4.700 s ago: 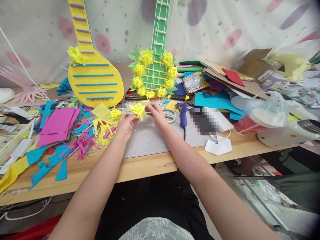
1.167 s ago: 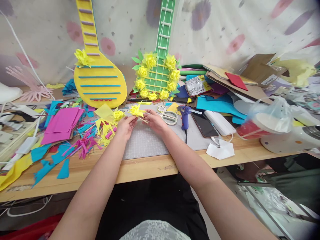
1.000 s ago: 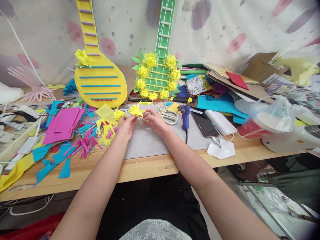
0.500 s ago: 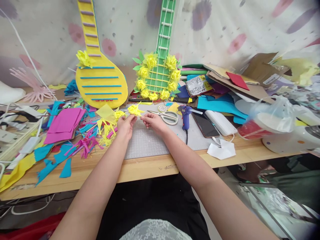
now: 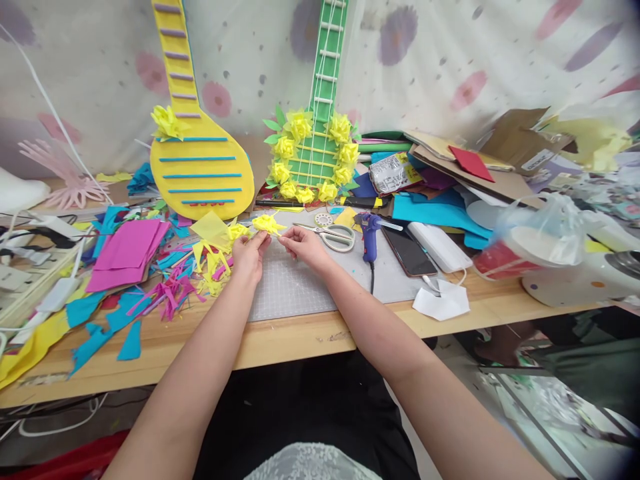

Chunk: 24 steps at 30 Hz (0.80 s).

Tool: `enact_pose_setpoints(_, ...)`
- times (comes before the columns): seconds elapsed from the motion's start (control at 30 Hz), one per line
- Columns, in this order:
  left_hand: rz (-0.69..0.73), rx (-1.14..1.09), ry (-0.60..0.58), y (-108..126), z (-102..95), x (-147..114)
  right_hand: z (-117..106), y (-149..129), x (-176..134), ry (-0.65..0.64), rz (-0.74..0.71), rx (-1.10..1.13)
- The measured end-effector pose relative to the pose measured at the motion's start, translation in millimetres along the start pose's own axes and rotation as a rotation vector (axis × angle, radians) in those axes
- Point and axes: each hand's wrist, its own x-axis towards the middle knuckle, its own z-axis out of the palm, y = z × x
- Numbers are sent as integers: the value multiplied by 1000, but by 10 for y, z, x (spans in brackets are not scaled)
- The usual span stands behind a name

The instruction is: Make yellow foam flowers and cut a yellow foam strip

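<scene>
Above the grey cutting mat [image 5: 295, 287], my left hand [image 5: 251, 255] pinches a yellow paper flower [image 5: 269, 224] from its left underside. My right hand [image 5: 303, 246] is closed at the flower's right edge, thumb and forefinger pressed together on a petal. A second yellow flower [image 5: 238, 231] lies just behind my left hand. Scissors [image 5: 337, 237] with pale handles rest beyond my right hand, beside a blue glue gun [image 5: 369, 237]. Behind stand a yellow lute-shaped craft [image 5: 200, 167] with one flower and a green one [image 5: 313, 163] ringed with yellow flowers.
Magenta sheets [image 5: 127, 253] and blue, pink and yellow scraps cover the left of the table. To the right lie a phone [image 5: 407, 252], a white power bank [image 5: 434, 245] and a crumpled white paper [image 5: 441, 299]. A bagged red-and-white cup [image 5: 515, 250] stands farther right.
The yellow flower has turned and tilted a little between my fingers. Both hands stay in nearly the same place, and the view has shifted slightly.
</scene>
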Motion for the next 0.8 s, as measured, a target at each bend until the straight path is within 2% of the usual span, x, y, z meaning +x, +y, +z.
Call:
enact_pose_setpoints(0.13,-26,8,-27,6,-13,-4,-22,-3,-6,2,-20,-51)
enact_pose_setpoints(0.5,-45,64,20,41,3,-12,-23,-2,-6,3,-39,-193)
enact_pose_setpoints(0.8,-14,24,14,49,3,-7,-14,31,-14,7,-149,-319)
